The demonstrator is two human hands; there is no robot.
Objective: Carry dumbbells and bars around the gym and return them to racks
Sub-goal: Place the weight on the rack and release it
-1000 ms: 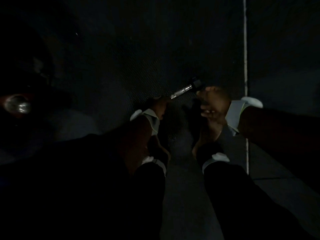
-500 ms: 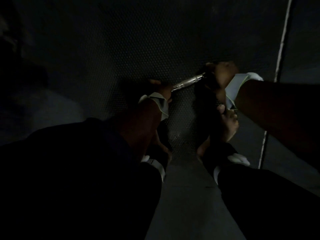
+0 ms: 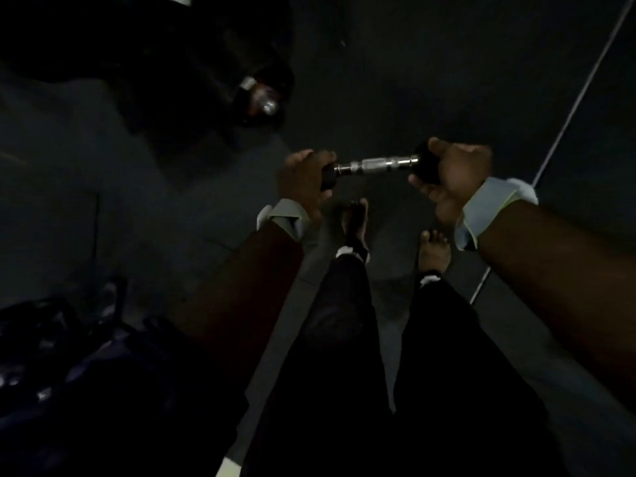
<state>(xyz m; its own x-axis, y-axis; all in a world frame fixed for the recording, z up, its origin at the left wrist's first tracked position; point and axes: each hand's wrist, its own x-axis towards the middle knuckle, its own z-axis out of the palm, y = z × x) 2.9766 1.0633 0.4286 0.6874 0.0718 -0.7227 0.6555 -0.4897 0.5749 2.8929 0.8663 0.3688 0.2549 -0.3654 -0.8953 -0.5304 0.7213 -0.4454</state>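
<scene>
Head view: left hand (image 3: pixel 303 180) and right hand (image 3: pixel 451 173) each wrap closed around a dark end of the dumbbell (image 3: pixel 377 165); no writing legible.

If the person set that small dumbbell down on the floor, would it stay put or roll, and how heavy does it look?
The dumbbell probably is light for a weight: left hand and right hand cup its ends with room to spare. Its rounded black ends suggest it may roll on the smooth floor. The shiny metal handle looks stiff, possibly slick.
</scene>
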